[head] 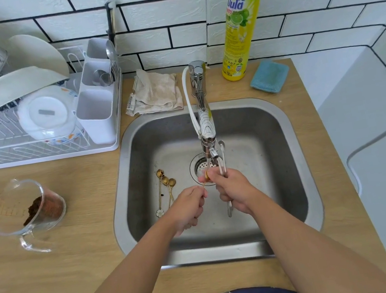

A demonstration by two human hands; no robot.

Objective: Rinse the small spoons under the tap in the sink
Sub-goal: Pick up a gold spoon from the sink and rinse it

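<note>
A steel sink (271, 117) set in a wooden counter was seen from above, with a tap (202, 109) running over the drain. Both hands were held under the stream. The right hand (232, 188) was clenched around a silver utensil (222, 159), with its fingers also on the bowl of a small gold spoon (206, 176). The left hand (189, 207) was pinched on that spoon's thin handle. Three more gold spoons (165, 185) were lying on the sink floor, just left of the drain. The spoons were judged light, stiff and slippery when wet, best gripped at mid-handle.
</note>
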